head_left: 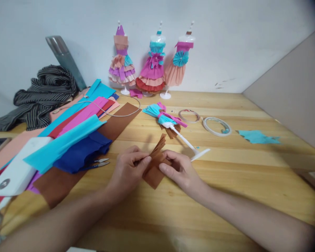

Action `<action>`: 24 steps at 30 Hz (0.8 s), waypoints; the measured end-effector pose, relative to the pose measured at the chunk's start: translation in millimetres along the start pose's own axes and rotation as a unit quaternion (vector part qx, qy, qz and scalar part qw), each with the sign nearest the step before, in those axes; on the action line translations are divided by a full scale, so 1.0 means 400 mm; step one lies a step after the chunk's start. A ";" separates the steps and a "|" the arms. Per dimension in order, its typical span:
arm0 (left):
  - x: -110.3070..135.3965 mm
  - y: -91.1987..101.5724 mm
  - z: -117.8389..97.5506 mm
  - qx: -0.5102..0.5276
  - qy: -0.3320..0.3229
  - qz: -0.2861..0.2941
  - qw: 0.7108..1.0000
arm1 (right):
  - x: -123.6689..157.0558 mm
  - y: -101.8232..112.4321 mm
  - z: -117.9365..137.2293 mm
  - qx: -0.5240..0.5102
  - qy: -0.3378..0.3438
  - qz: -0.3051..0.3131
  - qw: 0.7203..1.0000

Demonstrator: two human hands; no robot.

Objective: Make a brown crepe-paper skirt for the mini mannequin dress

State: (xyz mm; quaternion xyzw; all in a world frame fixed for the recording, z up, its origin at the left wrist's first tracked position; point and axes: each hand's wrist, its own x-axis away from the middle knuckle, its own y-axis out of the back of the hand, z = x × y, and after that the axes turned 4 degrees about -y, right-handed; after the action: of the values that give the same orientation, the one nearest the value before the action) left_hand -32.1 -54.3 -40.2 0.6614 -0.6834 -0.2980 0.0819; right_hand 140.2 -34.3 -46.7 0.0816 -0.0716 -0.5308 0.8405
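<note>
My left hand (128, 171) and my right hand (180, 171) both pinch a pleated piece of brown crepe paper (156, 162) over the wooden table (225, 189). The fingers of each hand are closed on its folds from either side. Just beyond lies a small mannequin on a white stand (185, 140), tipped on its side, dressed in turquoise and pink paper (160, 115).
Sheets of coloured crepe paper (76, 136) are heaped at the left, with scissors (101, 162) poking out and a white box (15, 168). Two tape rolls (216, 126) and a turquoise scrap (257, 136) lie at the right. Three dressed mannequins (152, 66) stand by the wall. Striped cloth (44, 91) sits far left.
</note>
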 end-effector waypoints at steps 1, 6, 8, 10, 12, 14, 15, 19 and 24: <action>0.001 0.000 -0.002 -0.015 -0.014 -0.006 1.000 | 0.001 -0.002 0.001 -0.004 -0.001 0.003 1.000; -0.001 0.005 0.007 -0.079 -0.058 -0.006 0.995 | 0.011 -0.005 -0.006 0.033 0.035 -0.032 0.998; -0.006 0.013 0.015 -0.125 -0.085 0.013 0.988 | 0.013 0.006 -0.004 0.085 0.117 -0.087 0.986; -0.013 0.025 0.020 -0.200 -0.127 0.038 0.971 | 0.010 0.019 0.002 0.168 0.237 -0.139 0.947; -0.018 0.035 0.021 -0.276 -0.174 0.064 0.943 | 0.001 0.030 0.010 0.272 0.338 -0.146 0.889; -0.020 0.041 0.019 -0.320 -0.221 0.089 0.917 | -0.010 0.033 0.014 0.359 0.382 -0.115 0.844; -0.020 0.042 0.018 -0.328 -0.245 0.102 0.907 | -0.015 0.033 0.014 0.388 0.383 -0.094 0.833; -0.015 0.034 0.014 -0.326 -0.284 0.144 0.890 | -0.023 0.025 0.006 0.437 0.336 -0.031 0.834; -0.015 0.028 0.012 -0.310 -0.238 0.191 0.900 | -0.022 0.021 -0.006 0.441 0.333 -0.012 0.833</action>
State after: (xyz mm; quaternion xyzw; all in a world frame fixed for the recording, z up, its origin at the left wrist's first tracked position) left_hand -43.3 -47.6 -36.6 0.3690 -0.6685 -0.6222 0.1729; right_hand 144.4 -22.5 -47.5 0.6167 -0.0132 -0.3933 0.6818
